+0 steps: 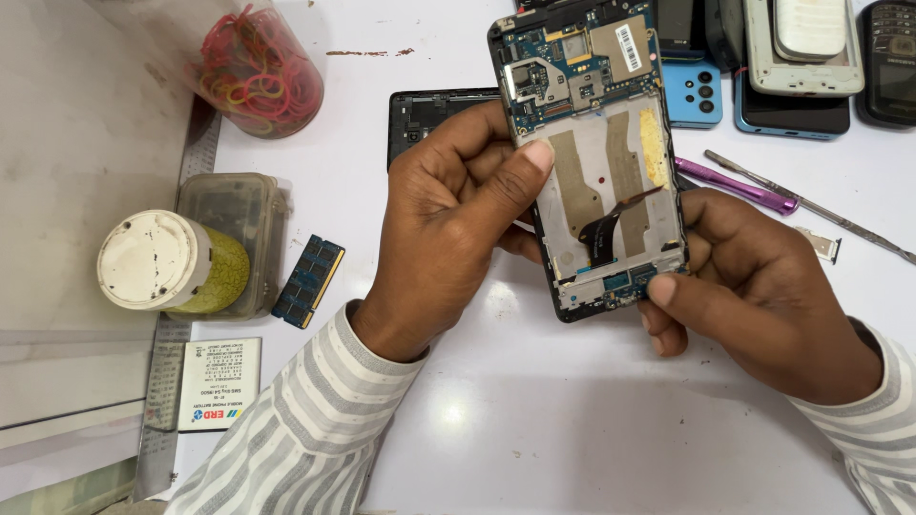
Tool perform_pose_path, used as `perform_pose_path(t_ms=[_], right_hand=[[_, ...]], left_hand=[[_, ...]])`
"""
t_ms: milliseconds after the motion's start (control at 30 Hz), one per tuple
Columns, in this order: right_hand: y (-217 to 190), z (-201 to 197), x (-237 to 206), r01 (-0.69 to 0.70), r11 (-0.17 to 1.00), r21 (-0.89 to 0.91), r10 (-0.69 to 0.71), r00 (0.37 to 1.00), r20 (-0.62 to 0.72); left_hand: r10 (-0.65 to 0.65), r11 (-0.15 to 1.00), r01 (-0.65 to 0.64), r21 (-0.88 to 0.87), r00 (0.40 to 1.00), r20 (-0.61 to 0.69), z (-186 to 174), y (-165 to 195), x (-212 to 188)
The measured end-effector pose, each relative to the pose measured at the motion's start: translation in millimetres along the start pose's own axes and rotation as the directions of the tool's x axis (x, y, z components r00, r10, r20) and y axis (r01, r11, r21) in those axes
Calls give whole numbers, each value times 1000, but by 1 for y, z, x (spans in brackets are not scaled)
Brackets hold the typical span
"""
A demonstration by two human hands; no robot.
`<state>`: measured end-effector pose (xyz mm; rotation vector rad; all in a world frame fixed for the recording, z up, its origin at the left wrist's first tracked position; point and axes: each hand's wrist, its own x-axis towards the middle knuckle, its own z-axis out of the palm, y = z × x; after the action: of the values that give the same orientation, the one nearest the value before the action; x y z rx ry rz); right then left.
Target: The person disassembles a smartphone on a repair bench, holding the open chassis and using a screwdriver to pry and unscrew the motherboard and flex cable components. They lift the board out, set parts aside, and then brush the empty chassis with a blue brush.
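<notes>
phones (801, 57) at the top right are chopped off by the frame edge, opened phone (592, 153) loses its top too. black back cover (429, 119) half hidden behind the left hand (448, 229). circuit parts too tiny to make out.

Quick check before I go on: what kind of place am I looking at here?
Most likely a phone repair bench. Both hands, left hand and right hand, hold an opened phone with its circuit board bare; several other phones lie at the table's far edge, and a metal prying tool lies beside them.
</notes>
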<state>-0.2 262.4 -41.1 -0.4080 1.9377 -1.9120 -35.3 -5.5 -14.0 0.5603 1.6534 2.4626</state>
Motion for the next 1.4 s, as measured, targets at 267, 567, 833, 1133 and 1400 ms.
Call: perform_pose_path(t_ms=[267,567,833,1133,1400], right_hand=[[0,1,0,1,990,-144,-4,1000,-19],[-3,0,-1,-16,1000,-21,16,1000,8],[-3,0,0,-14,999,-38,15,1000,6],[-9,8,3,42,992,-122,-43,999,-3],[-14,15,7,114,990,-84,-115,993,-2]], left_hand=[[0,1000,0,26,1000,-3,1,0,0],[-9,999,10,52,1000,-13,0,1,1],[-13,999,13,34,1000,-8,0,1,1],[-9,999,10,50,1000,-8,2,1,2],[-10,997,11,74,1000,-13,3,3,3]])
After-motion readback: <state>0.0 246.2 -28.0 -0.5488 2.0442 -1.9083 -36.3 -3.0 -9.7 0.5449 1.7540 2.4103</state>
